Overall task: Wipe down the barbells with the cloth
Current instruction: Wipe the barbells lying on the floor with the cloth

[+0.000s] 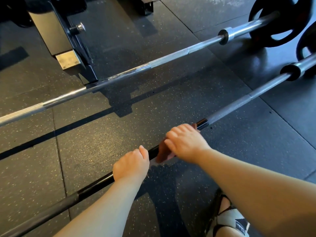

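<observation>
While left hand (130, 165) grips glossy black barbell (95, 185), right hand (184, 142) curls reddish-brown cloth (161, 153) round it

The single head-worn view looks steeply down and forward, close above the floor (95, 144).

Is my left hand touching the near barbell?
Touching. The head view shows the left hand curled over the near barbell, gripping it.
</observation>
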`<state>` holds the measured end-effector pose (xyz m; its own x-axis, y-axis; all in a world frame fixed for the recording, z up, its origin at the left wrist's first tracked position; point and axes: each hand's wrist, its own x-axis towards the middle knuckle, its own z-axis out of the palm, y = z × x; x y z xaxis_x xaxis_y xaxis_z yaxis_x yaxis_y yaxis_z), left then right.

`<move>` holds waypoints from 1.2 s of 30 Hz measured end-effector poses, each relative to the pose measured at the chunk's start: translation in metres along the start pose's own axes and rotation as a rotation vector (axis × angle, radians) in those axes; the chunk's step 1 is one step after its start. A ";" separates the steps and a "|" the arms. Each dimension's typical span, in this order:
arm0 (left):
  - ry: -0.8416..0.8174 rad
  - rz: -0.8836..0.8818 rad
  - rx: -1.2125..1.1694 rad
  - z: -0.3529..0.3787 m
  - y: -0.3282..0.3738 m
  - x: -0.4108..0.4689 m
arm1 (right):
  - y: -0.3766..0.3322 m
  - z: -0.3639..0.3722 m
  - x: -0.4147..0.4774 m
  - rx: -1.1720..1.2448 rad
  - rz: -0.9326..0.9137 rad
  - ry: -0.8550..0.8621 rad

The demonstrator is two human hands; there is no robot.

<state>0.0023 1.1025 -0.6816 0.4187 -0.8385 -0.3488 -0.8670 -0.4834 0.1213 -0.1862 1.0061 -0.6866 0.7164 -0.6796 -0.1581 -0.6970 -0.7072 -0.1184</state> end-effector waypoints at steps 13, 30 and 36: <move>0.011 -0.008 -0.007 0.002 0.002 0.001 | -0.074 0.009 0.003 0.058 0.155 0.082; 0.034 -0.067 0.025 0.001 0.010 -0.001 | -0.003 -0.016 0.001 -0.150 -0.169 -0.253; 0.044 -0.088 0.073 0.003 0.009 -0.002 | 0.031 -0.015 0.014 -0.147 -0.319 -0.188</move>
<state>-0.0075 1.1003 -0.6825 0.5041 -0.8046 -0.3139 -0.8430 -0.5373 0.0235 -0.1972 0.9711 -0.6775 0.8685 -0.3834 -0.3143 -0.4188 -0.9066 -0.0514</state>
